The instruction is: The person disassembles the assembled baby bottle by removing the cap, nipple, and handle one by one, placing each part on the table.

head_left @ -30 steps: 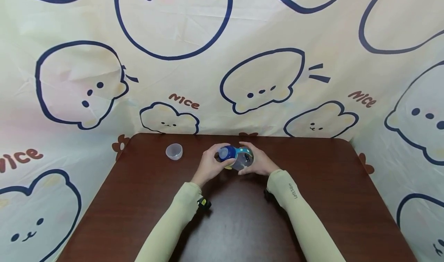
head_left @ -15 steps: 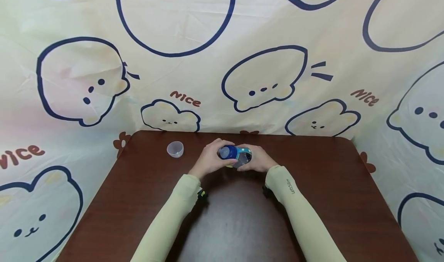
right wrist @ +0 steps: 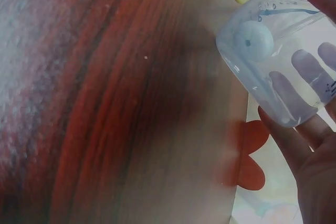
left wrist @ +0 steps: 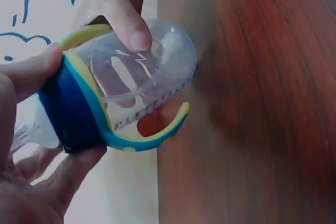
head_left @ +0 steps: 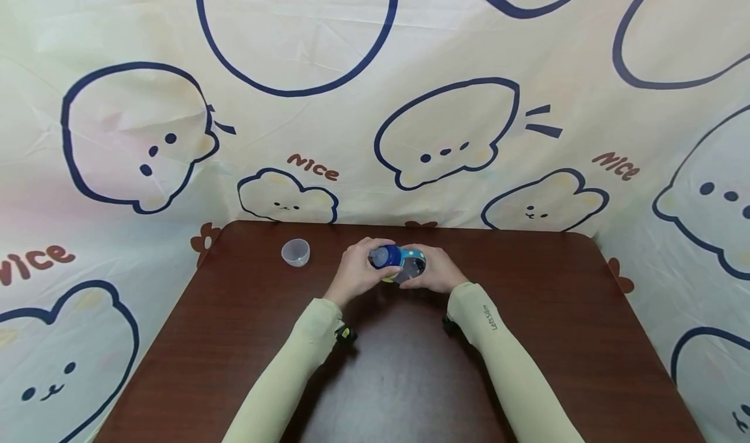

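Both hands hold a clear baby bottle (left wrist: 176,59) tilted above the far half of the table. My left hand (head_left: 356,272) grips its dark blue collar (left wrist: 76,108), thumb and fingers on opposite sides. Around the bottle's body my right hand (head_left: 438,270) is wrapped, its fingers showing through the clear wall in the right wrist view. A teal and yellow handle (left wrist: 149,142) curves out beside the body. A pale round piece with a dark centre (right wrist: 254,41) shows inside the bottle. Measuring marks run along the side.
A small clear dome-shaped cup (head_left: 295,253) stands at the back left of the dark brown table (head_left: 234,339). Behind the table hangs a cloth backdrop (head_left: 351,130) printed with cartoon bears. The side cloths flank the table.
My right hand has moved slightly left and its fingers have come in closer around the bottle's body. The left hand keeps its grip on the collar. The cup stays in place.
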Tool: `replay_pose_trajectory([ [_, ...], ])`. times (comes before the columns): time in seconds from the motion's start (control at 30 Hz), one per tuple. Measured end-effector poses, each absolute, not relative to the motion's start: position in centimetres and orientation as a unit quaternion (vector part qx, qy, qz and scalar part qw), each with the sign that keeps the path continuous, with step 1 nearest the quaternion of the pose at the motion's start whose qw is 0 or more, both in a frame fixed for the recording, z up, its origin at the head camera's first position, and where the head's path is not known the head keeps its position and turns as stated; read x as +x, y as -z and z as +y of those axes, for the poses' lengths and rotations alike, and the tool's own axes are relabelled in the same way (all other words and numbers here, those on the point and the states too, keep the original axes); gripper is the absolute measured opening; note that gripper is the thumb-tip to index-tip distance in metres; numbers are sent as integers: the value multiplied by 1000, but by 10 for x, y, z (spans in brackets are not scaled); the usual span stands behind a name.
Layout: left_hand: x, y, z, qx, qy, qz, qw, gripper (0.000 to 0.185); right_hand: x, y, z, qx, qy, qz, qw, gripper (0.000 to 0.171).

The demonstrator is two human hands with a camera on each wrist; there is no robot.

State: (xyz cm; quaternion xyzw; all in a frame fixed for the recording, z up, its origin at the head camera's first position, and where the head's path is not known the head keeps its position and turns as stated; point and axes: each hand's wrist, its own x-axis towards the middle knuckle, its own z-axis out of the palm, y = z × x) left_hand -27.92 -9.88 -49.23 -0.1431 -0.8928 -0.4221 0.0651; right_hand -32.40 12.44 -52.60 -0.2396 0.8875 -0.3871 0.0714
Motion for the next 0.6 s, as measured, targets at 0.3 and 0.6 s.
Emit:
replay_pose_trajectory([
  [0.3, -274, 491, -93, -123, 421, -896, 70, 55, -323, 530, 126, -242, 379, 892, 44, 78],
  [0.6, -276, 490, -92, -117, 402, -905, 74, 56, -324, 529, 126, -240, 382, 891, 49, 77],
])
